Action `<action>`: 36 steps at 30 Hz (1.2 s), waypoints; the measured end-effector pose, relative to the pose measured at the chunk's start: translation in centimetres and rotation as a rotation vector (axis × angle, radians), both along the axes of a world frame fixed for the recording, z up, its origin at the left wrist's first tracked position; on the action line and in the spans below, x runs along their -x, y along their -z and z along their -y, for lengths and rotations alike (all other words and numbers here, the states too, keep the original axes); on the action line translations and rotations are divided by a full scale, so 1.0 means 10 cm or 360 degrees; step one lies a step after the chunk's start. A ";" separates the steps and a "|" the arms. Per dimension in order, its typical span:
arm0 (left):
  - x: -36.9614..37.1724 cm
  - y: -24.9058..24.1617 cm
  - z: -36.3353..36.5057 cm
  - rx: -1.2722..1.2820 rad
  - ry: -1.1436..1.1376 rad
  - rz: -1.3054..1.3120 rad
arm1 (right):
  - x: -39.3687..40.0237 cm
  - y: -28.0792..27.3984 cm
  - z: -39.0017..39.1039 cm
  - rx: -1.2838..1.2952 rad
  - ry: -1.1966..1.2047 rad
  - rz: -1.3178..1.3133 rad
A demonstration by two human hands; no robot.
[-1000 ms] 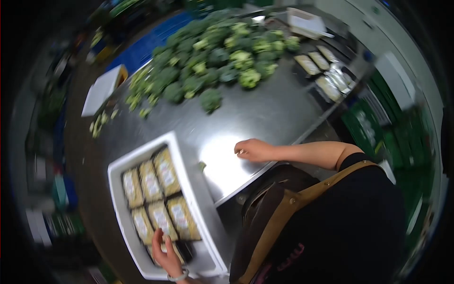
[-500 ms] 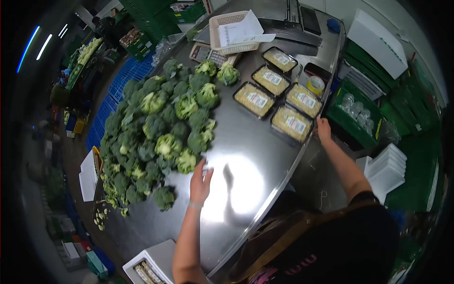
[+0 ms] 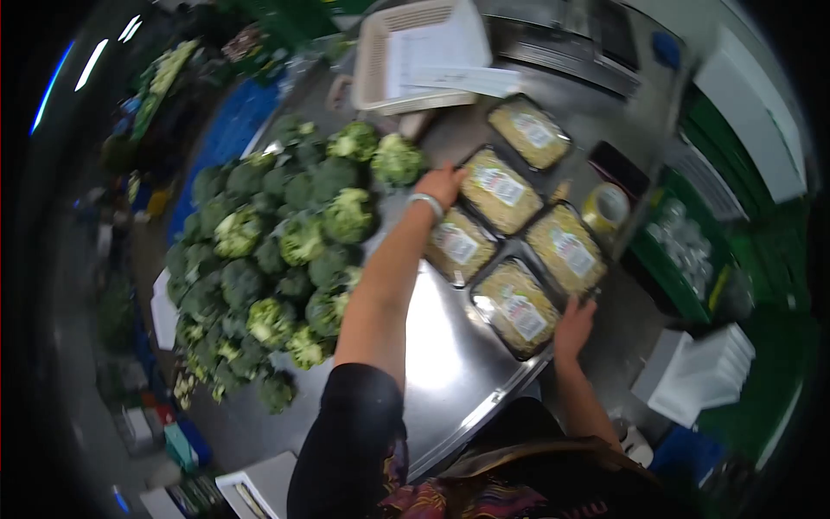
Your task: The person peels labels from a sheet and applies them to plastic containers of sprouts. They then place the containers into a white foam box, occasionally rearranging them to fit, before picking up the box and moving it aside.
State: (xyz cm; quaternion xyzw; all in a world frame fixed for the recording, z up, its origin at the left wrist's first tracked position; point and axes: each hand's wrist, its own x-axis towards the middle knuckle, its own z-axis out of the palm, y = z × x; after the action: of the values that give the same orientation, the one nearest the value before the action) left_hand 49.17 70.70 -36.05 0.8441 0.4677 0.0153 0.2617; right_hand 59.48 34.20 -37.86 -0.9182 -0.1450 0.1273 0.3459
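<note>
Several black film-wrapped trays of pale yellow, finely textured food, each with a white label, lie grouped on the metal table. My left hand (image 3: 443, 186) reaches across to the group's left side, its fingers closed at the edge of a middle tray (image 3: 501, 192). Below that hand lies another tray (image 3: 460, 246), partly covered by my wrist. My right hand (image 3: 573, 327) is at the table's near edge, fingers extended against the side of the front tray (image 3: 516, 309) and close to the right tray (image 3: 566, 249). The farthest tray (image 3: 529, 131) is untouched. Motion blur softens the fingertips.
A large broccoli pile (image 3: 268, 251) covers the table's left part. A cream basket (image 3: 367, 82) with papers stands at the back. Yellow tape (image 3: 605, 208) and a dark phone-like object (image 3: 619, 168) lie right of the trays. A green crate (image 3: 700, 290) and white foam boxes (image 3: 696, 376) stand at right.
My left hand has moved from beside the broccoli up and right to the trays. My right hand has come against the front tray's side. The camera view has shifted closer to the trays.
</note>
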 end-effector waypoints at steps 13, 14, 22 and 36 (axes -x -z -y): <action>2.53 -2.00 2.57 -0.0922 -0.0232 0.0174 | -0.26 -0.31 0.33 -0.0407 -0.0940 -0.0109; 2.84 -2.20 2.92 -0.0891 -0.0359 0.0176 | -0.13 -0.56 0.29 -0.0317 -0.1124 -0.0084; 5.09 -3.77 5.69 -0.0826 -0.1877 0.0019 | 1.30 -1.49 -0.16 -0.0241 -0.2660 0.0032; 8.48 -3.22 7.62 -0.1029 -0.1386 -0.1660 | 6.07 -3.47 0.64 -0.0833 -0.3782 0.0100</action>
State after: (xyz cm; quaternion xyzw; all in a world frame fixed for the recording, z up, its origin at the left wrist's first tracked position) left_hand -35.68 -5.54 -3.88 0.5153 0.7948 -0.1478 -0.2844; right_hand -1.23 27.83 -3.15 -0.1187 -0.9252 0.3094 0.1850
